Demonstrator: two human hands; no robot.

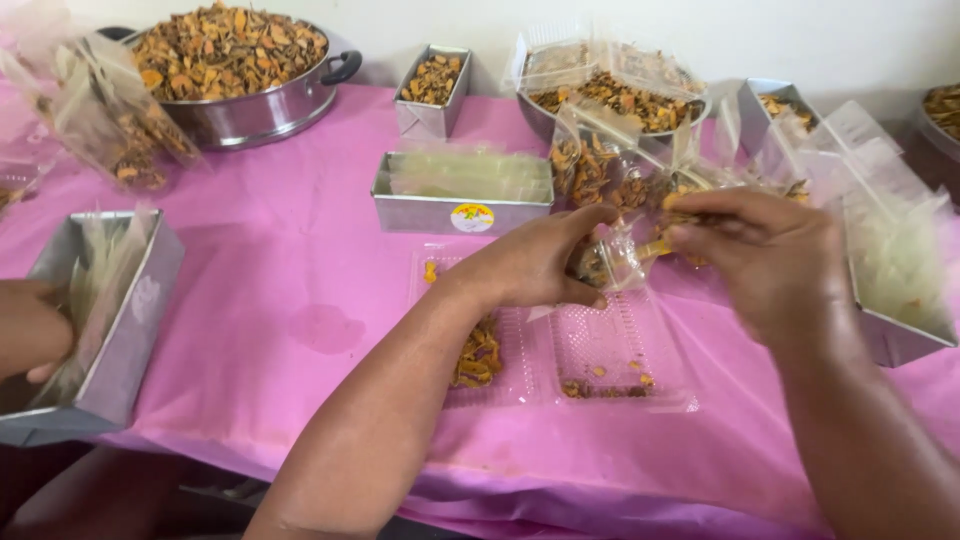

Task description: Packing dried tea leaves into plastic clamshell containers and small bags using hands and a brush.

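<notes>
My left hand [535, 265] grips a small clear plastic bag [612, 258] holding orange-brown dried slices. My right hand [765, 250] pinches a few slices at the bag's mouth. Both hands hover over an open clear plastic clamshell tray [600, 350] on the pink tablecloth [300, 290]; a small heap of dried slices [478, 355] lies in its left half, crumbs in its right half.
Behind stand a large steel pot [245, 100] of dried slices, a steel bowl [620, 100], small metal tins [432, 90], a tin of empty bags [460, 190] and filled bags [110, 120]. Another person's hand [30, 330] rests at a metal box [95, 320] on the left.
</notes>
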